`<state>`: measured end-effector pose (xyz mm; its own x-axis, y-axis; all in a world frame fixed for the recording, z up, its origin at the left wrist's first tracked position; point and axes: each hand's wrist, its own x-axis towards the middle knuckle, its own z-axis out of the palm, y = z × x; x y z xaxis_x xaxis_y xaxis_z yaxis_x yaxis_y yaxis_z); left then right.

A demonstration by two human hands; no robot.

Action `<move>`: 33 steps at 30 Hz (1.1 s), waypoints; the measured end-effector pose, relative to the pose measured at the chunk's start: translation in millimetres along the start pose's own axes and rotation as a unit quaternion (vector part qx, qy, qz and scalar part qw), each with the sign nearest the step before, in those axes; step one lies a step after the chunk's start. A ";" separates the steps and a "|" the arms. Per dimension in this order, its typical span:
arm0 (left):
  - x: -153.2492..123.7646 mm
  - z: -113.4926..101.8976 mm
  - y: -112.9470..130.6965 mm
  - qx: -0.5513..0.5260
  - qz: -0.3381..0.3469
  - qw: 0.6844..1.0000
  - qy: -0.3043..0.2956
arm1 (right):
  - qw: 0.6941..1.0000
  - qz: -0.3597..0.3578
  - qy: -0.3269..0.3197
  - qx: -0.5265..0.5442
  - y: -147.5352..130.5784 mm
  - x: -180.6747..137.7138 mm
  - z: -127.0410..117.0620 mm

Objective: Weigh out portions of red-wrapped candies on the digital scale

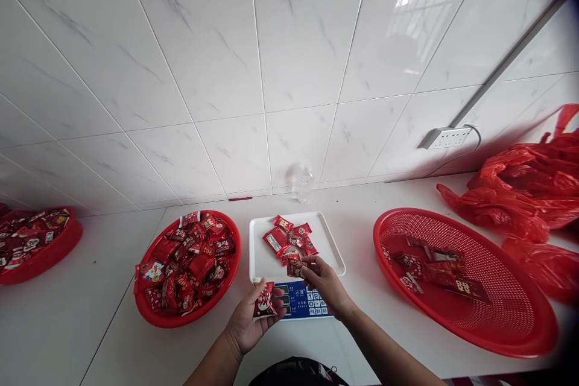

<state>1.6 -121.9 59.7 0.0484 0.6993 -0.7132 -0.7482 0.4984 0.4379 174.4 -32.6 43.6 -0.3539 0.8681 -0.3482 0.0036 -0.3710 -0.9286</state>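
Head view: the left hand (248, 327) lies palm up just in front of the scale (302, 303), its fingers curled round a packet (265, 301). The right hand (326, 282) reaches over the keypad. Its fingers pinch a second packet (295, 266) at the front edge of the tray (265, 262), touching the small pile (289, 235) there.

To my eye, the care here is in a light touch. Hold the packet by its crimped end, keep the wrist and palm off the tray so only packets bear on it, and lay the packet well inside the rim, where it cannot slide off.

The tabletop (90, 313) is white and smooth. A full basket (151, 307) sits just left of the scale, and another (45, 256) sits well apart at the far left. A wide basket (497, 313) on the right holds only a few packets, with red bags (529, 193) beyond it. The wall (181, 72) is glossy white tile and carries a socket strip (446, 137). Something clear, too blurred to name, stands behind the tray.
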 end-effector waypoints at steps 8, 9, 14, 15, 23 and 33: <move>3.8 -2.0 -1.3 0.016 -0.011 1.000 0.024 | 0.997 -0.014 0.075 -0.002 5.7 22.4 -22.4; 3.7 -2.0 -2.0 0.017 -0.010 0.999 0.026 | 0.996 -0.018 0.086 -0.007 5.0 28.9 -25.6; 2.5 -6.8 -5.5 0.019 -0.015 0.999 0.034 | 0.993 -0.029 0.106 -0.033 -3.6 59.8 -32.7; 2.3 -8.4 -5.7 0.021 -0.013 0.999 0.036 | 0.994 -0.032 0.096 -0.050 -5.3 64.5 -31.9; -0.1 -17.6 -7.5 0.012 -0.009 0.998 0.053 | 0.828 -0.171 0.031 -0.533 -3.1 81.8 14.4; -5.9 -22.4 -5.5 -0.005 -0.001 0.998 0.065 | 0.746 -0.125 -0.033 -0.654 -9.6 93.5 70.3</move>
<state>-9.4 -140.3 49.3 -0.0354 0.6255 -0.7794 -0.7550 0.4942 0.4309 75.6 29.0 29.0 -0.5411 0.8223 -0.1763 0.8235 0.4756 -0.3093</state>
